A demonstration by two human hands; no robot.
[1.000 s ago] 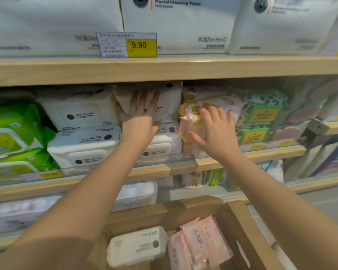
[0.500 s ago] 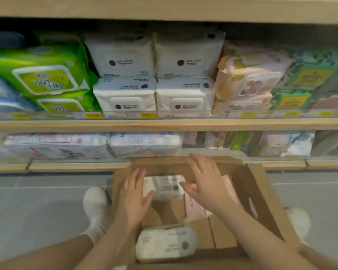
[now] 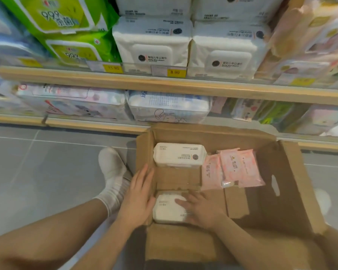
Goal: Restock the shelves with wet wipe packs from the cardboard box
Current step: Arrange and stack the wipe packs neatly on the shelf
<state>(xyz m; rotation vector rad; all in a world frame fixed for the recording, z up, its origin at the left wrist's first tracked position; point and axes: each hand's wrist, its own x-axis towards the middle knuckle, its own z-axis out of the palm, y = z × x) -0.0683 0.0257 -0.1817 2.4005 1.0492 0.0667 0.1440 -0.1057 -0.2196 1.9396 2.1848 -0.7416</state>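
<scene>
View from the head camera, near to far. At 6 o'clock my two hands sit on the nearest white wet wipe pack [image 3: 169, 210] in the cardboard box [image 3: 293, 184]: the left hand [image 3: 139, 199] lies flat-fingered against its left end by the box wall, the right hand [image 3: 200, 208] spreads over its top and right side; neither is curled round it yet. I judge the pack soft-sided, slick-filmed and moderately heavy, best clamped end to end between both palms, away from the lid flap. Toward 12 o'clock a second white pack [image 3: 179, 154] lies flat, with pink packs [image 3: 236, 168] just beside it at 1 o'clock. Beyond, the shelf [image 3: 164, 83] carries stacked matching white packs [image 3: 151, 41].
</scene>
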